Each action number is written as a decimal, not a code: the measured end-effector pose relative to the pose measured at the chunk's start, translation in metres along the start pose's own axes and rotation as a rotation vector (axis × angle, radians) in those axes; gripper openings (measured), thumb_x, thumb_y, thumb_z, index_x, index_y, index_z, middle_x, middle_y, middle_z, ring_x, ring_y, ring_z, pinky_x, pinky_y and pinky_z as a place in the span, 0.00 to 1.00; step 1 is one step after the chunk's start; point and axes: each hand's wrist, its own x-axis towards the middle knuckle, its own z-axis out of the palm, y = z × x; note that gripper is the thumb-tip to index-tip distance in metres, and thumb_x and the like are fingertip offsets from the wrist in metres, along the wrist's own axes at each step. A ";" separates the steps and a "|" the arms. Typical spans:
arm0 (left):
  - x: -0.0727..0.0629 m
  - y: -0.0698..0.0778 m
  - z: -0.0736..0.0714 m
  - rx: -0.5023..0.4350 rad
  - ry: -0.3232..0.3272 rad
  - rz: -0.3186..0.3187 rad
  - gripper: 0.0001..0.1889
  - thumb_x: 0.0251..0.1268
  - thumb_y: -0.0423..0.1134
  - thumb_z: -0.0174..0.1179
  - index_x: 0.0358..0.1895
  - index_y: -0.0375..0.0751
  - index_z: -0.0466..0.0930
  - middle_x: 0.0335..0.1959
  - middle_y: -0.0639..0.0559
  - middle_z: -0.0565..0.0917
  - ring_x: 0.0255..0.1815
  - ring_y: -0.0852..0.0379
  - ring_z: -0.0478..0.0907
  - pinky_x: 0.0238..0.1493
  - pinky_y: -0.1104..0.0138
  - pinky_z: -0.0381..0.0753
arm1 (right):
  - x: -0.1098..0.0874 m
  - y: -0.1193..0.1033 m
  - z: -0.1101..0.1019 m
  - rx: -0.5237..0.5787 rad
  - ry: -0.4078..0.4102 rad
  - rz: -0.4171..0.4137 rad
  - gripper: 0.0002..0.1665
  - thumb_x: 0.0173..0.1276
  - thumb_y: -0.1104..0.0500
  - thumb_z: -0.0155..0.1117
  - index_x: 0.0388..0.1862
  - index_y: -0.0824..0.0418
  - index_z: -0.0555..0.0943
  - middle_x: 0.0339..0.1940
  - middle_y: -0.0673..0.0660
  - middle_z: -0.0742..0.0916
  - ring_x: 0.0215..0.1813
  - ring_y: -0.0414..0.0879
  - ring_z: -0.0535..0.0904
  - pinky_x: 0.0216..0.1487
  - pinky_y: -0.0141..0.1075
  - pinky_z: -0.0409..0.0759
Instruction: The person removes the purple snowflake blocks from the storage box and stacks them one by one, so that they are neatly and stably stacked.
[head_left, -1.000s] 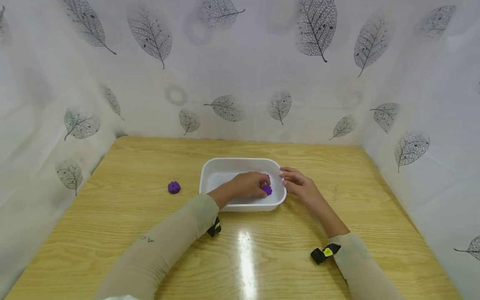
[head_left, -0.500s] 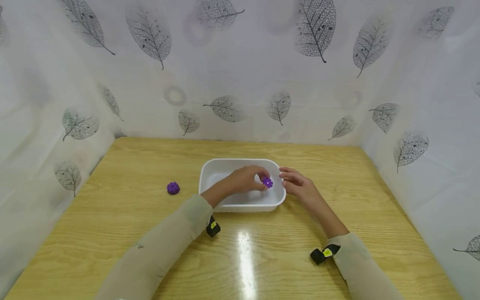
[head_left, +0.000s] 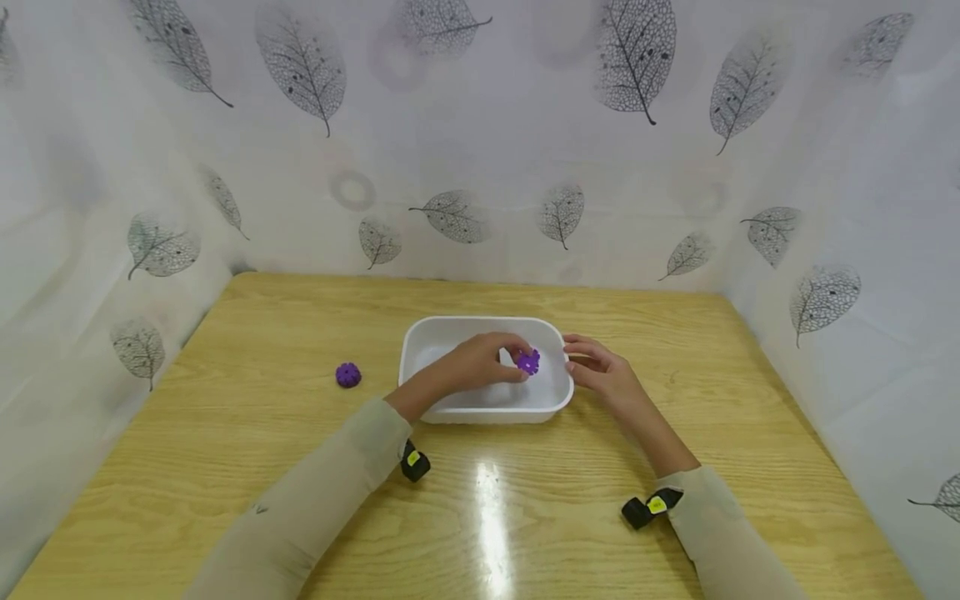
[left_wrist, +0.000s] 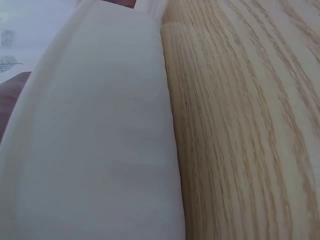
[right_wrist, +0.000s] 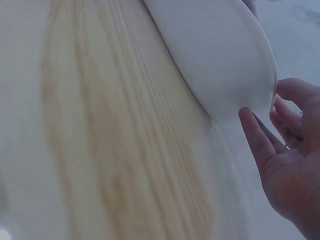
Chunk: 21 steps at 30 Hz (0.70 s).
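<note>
My left hand [head_left: 480,360] reaches over the white tray [head_left: 420,337] in the head view. Between its thumb and fingertips it pinches a small purple notched disc [head_left: 529,362], toward the tray's right end. In the left wrist view a pale sleeve [left_wrist: 100,125] covers most of the picture, so the pinch is hidden there. My right hand [head_left: 609,379] is at the tray's right end, fingers fairly straight. Seen from the right wrist, its thumb [right_wrist: 255,132] lies against the outer wall, and a finger touches near the rim.
A second purple piece [head_left: 348,375], rounded and grooved like a flower, lies on the wooden table [head_left: 300,325] left of the tray. White sheeting [head_left: 487,150] with leaf prints closes off the back and sides. A black wrist camera [head_left: 415,462] sits below the left cuff.
The left hand has lifted the purple disc from low in the tray and drawn it slightly back to the left. The right hand stays at the tray's end.
</note>
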 end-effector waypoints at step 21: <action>-0.052 -0.012 -0.037 -0.109 0.166 -0.063 0.19 0.67 0.52 0.66 0.57 0.50 0.81 0.48 0.55 0.83 0.41 0.54 0.76 0.42 0.62 0.77 | -0.001 0.000 0.002 -0.004 0.029 -0.036 0.25 0.72 0.52 0.66 0.61 0.67 0.79 0.75 0.53 0.72 0.68 0.44 0.74 0.57 0.30 0.82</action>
